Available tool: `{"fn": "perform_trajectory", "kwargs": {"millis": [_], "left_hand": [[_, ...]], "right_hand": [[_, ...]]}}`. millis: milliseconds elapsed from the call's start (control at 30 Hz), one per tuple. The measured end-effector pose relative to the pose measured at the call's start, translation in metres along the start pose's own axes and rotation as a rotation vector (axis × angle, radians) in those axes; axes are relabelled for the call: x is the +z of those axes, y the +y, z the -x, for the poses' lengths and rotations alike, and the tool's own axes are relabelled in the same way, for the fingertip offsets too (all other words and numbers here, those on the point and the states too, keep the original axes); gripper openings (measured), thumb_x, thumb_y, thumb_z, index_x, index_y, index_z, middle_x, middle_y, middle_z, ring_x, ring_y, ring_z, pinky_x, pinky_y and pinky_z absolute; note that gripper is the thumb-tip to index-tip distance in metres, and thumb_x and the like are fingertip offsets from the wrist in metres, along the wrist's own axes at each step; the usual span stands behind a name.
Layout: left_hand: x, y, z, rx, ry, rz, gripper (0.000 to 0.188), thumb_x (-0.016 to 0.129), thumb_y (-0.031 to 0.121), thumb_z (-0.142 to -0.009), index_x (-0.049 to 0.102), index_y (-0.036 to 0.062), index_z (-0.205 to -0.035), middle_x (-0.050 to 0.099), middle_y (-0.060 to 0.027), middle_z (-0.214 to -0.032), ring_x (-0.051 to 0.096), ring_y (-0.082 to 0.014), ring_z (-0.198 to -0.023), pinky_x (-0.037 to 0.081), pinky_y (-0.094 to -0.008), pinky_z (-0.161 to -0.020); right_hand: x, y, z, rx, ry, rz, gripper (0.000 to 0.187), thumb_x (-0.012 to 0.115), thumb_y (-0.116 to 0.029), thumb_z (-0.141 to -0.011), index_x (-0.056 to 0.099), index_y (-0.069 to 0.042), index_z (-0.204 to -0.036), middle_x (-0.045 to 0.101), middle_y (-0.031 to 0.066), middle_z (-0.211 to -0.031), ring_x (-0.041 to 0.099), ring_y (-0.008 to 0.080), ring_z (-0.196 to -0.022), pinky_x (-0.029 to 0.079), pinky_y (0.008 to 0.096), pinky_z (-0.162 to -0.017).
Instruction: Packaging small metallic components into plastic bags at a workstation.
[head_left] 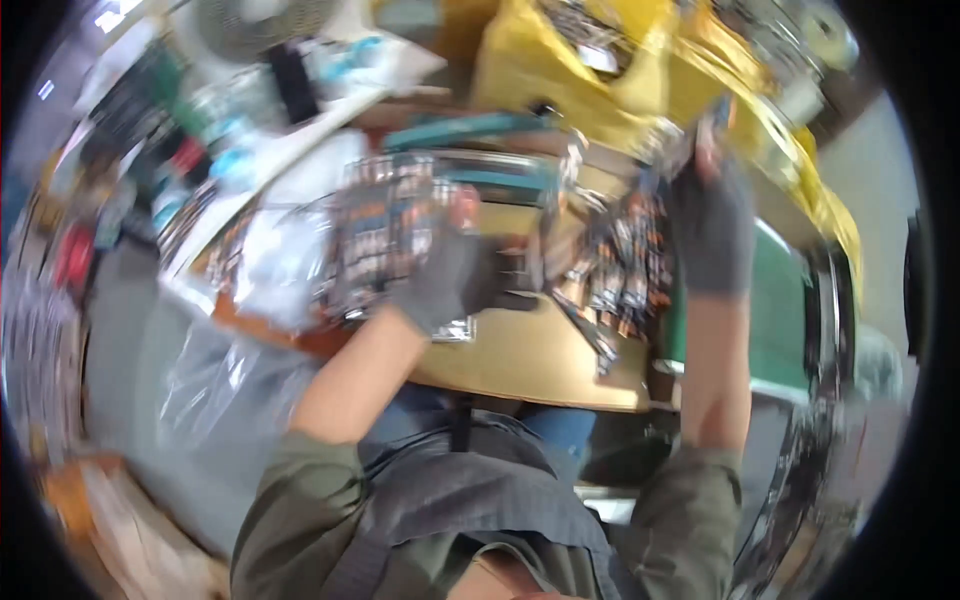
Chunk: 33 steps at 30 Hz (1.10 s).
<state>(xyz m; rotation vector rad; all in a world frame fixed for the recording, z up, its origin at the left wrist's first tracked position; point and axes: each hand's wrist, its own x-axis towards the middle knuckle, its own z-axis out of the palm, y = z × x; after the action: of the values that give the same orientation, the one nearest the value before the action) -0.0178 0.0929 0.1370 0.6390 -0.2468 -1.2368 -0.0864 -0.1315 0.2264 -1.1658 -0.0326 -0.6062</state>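
Observation:
My left hand [450, 275], in a dark grey glove with bare fingertips, is over the tan work board [520, 350]. It is beside a block of small dark, silver and orange packaged pieces [380, 225] laid in rows. Motion blurs its fingers, so its grip cannot be made out. My right hand [712, 220], gloved alike, is raised at the right, near the yellow bag. Its fingers look closed around a small dark item too smeared to name. Left of it lies a loose heap of similar slim pieces [630, 265], some spread onto the board.
Yellow bags [515, 75] stand behind the board, one holding small pieces. A teal bar-shaped tool [465, 130] lies at the board's back. Clear plastic bags [285, 260] are at the left, a green surface [770, 310] at the right. A fan [255, 25] stands far left.

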Motion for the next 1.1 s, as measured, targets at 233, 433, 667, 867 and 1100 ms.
{"fn": "perform_trajectory", "kwargs": {"millis": [233,433,667,867,1100], "left_hand": [[0.013,-0.032,0.064,0.028,0.346,-0.475,0.024,0.053,0.024,-0.089,0.060,0.0009,-0.092,0.055,-0.0012,-0.072,0.057,-0.0137,-0.070,0.048,-0.0302,-0.068],[-0.128,0.109,0.202,0.756,1.485,-1.794,0.039,0.043,0.037,-0.093,0.049,0.0045,-0.114,0.065,-0.0127,-0.086,0.063,-0.0322,-0.078,0.050,-0.0416,-0.066],[-0.299,0.228,0.235,0.241,1.568,-2.472,0.030,0.050,0.030,-0.089,0.056,0.0085,-0.108,0.062,-0.0166,-0.095,0.061,-0.0324,-0.084,0.048,-0.0430,-0.071],[-0.274,0.200,0.198,1.040,1.525,-2.434,0.036,0.054,0.019,-0.088,0.053,-0.0014,-0.117,0.054,-0.0184,-0.120,0.052,-0.0327,-0.109,0.039,-0.0391,-0.094],[-0.049,-0.087,0.044,0.208,0.203,-1.360,0.035,0.049,0.038,-0.090,0.062,0.0046,-0.090,0.062,-0.0166,-0.087,0.059,-0.0326,-0.086,0.045,-0.0399,-0.074]], "right_hand": [[0.021,0.082,0.117,0.245,-0.020,0.541,0.028,0.049,-0.022,-0.094,0.052,-0.001,-0.111,0.059,0.0069,-0.095,0.056,0.0130,-0.081,0.045,0.0248,-0.067],[-0.026,0.067,0.132,0.362,0.124,0.335,0.027,0.052,-0.022,-0.092,0.052,-0.002,-0.112,0.058,0.0059,-0.088,0.054,0.0130,-0.076,0.045,0.0260,-0.065],[-0.034,0.072,0.148,0.489,0.246,0.472,0.019,0.052,-0.018,-0.092,0.056,-0.003,-0.103,0.061,0.0055,-0.085,0.055,0.0107,-0.073,0.046,0.0234,-0.067],[-0.072,0.120,0.088,0.164,0.105,1.189,0.064,0.065,-0.037,-0.081,0.044,0.003,-0.127,0.049,0.0219,-0.125,0.046,0.0293,-0.118,0.036,0.0354,-0.097],[-0.209,0.151,0.008,0.371,0.357,1.928,0.103,0.062,-0.063,-0.068,0.028,0.007,-0.135,0.038,0.0309,-0.132,0.036,0.0395,-0.126,0.033,0.0386,-0.103]]}}
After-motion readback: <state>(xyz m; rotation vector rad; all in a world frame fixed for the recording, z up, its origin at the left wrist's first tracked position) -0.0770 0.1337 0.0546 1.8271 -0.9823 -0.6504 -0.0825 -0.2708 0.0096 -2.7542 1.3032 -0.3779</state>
